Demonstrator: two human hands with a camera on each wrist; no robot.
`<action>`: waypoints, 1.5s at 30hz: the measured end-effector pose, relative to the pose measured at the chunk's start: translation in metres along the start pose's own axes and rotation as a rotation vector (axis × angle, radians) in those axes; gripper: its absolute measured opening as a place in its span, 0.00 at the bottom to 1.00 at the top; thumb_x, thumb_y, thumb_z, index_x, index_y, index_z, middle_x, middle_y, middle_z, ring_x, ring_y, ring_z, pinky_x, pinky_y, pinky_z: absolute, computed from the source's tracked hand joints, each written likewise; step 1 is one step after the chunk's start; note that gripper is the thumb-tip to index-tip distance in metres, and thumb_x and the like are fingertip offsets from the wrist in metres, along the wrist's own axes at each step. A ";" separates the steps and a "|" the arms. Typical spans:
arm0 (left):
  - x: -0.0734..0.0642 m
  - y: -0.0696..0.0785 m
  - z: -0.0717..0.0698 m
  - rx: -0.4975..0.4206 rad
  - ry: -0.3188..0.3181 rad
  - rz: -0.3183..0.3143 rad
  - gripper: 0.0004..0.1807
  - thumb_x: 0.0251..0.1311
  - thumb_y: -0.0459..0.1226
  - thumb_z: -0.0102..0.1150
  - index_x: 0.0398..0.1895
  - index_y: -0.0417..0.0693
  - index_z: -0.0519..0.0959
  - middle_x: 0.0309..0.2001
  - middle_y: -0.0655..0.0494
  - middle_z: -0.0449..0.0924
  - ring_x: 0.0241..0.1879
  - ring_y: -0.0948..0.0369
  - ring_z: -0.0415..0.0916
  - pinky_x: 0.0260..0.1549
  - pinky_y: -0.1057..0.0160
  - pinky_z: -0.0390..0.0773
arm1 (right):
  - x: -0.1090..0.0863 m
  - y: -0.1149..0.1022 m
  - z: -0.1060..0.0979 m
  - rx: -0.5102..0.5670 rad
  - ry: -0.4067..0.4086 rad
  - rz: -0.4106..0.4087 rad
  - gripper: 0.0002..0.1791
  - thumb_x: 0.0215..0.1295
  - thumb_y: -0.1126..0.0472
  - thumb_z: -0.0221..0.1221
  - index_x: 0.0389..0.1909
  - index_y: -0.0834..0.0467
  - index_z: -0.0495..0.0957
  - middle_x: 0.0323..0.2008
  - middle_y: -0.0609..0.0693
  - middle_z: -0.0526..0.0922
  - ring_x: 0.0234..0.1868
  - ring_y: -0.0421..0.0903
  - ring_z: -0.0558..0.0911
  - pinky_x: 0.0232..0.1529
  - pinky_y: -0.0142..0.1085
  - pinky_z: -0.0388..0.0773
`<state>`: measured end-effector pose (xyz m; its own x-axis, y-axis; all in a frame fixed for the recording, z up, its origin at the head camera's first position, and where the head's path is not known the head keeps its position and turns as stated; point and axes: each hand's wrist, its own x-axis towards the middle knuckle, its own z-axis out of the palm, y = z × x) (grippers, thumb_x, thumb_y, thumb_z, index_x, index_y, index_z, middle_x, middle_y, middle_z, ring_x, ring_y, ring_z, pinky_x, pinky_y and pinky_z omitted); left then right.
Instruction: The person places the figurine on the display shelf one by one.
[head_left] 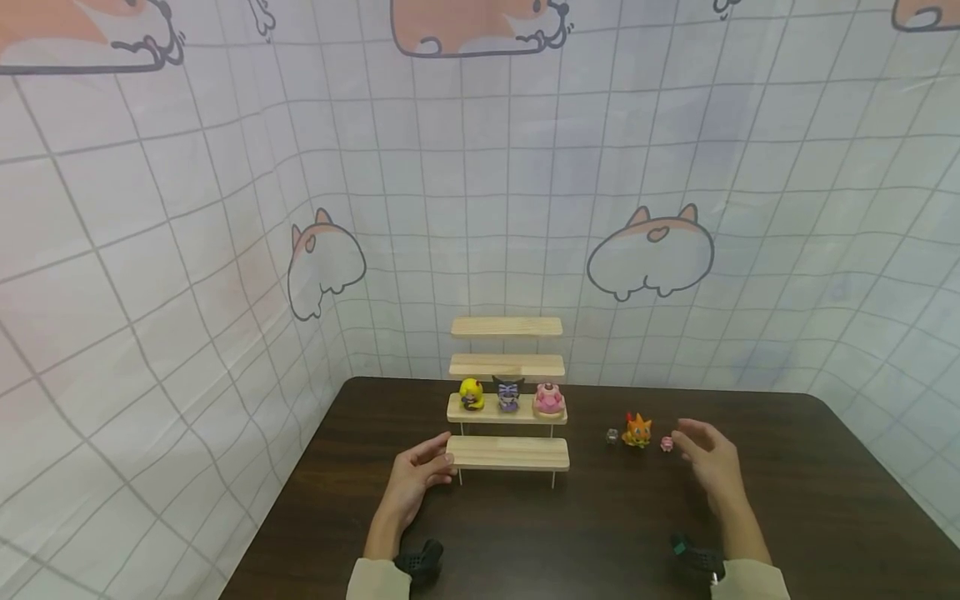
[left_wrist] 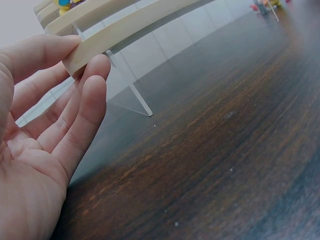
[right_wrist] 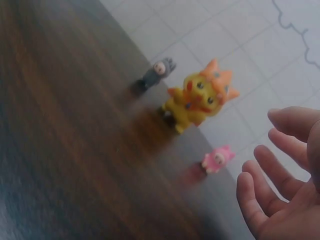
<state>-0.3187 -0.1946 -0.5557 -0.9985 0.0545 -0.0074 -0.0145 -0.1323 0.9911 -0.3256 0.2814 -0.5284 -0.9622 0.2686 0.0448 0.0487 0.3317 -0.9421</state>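
Note:
A stepped wooden display stand [head_left: 510,452] rises in tiers on the table. At the left end of its lowest board, my left hand [head_left: 414,479] pinches the wood between thumb and fingers; the left wrist view shows this grip on the board [left_wrist: 135,31] too. My right hand [head_left: 712,462] is beside a small pink figurine [head_left: 667,444], fingers apart and holding nothing. To that figurine's left stand a yellow figurine with an orange hat [right_wrist: 197,95] and a small grey figurine [right_wrist: 157,72].
The second board from the bottom carries a yellow figurine [head_left: 471,394], a purple-and-black figurine [head_left: 508,395] and a pink figurine [head_left: 549,401]. Clear legs [left_wrist: 135,92] support the stand on the dark wooden table [head_left: 585,533]. A gridded cloth [head_left: 525,208] hangs behind.

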 end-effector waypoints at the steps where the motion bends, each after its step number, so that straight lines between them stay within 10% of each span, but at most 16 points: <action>1: 0.000 0.000 0.000 -0.002 0.000 -0.002 0.29 0.64 0.33 0.67 0.69 0.41 0.74 0.47 0.50 0.81 0.37 0.60 0.85 0.38 0.65 0.87 | 0.001 0.002 0.000 -0.007 -0.008 0.004 0.31 0.75 0.48 0.59 0.70 0.62 0.69 0.66 0.59 0.75 0.42 0.19 0.73 0.46 0.22 0.79; 19: 0.000 0.000 0.001 -0.010 -0.005 -0.003 0.29 0.64 0.33 0.68 0.69 0.41 0.75 0.47 0.49 0.82 0.37 0.59 0.85 0.38 0.64 0.87 | 0.009 0.020 -0.005 -0.098 -0.140 0.027 0.38 0.74 0.44 0.59 0.74 0.63 0.64 0.71 0.65 0.69 0.42 0.20 0.70 0.44 0.24 0.77; 35: 0.000 0.001 0.001 -0.012 -0.001 -0.007 0.30 0.65 0.32 0.67 0.70 0.39 0.74 0.47 0.50 0.82 0.37 0.60 0.85 0.38 0.64 0.86 | 0.015 0.021 -0.007 -0.163 -0.149 0.055 0.37 0.73 0.44 0.61 0.72 0.65 0.67 0.68 0.68 0.72 0.51 0.49 0.81 0.45 0.32 0.76; 45: 0.001 0.001 0.000 -0.005 -0.002 -0.007 0.29 0.65 0.32 0.67 0.69 0.40 0.74 0.48 0.48 0.82 0.37 0.59 0.85 0.38 0.64 0.86 | 0.022 0.023 -0.011 -0.155 -0.187 0.002 0.32 0.72 0.54 0.63 0.69 0.68 0.69 0.65 0.70 0.75 0.42 0.35 0.80 0.42 0.30 0.81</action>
<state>-0.3193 -0.1947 -0.5550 -0.9983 0.0574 -0.0135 -0.0213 -0.1370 0.9903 -0.3427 0.3046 -0.5450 -0.9943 0.1020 -0.0326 0.0771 0.4704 -0.8791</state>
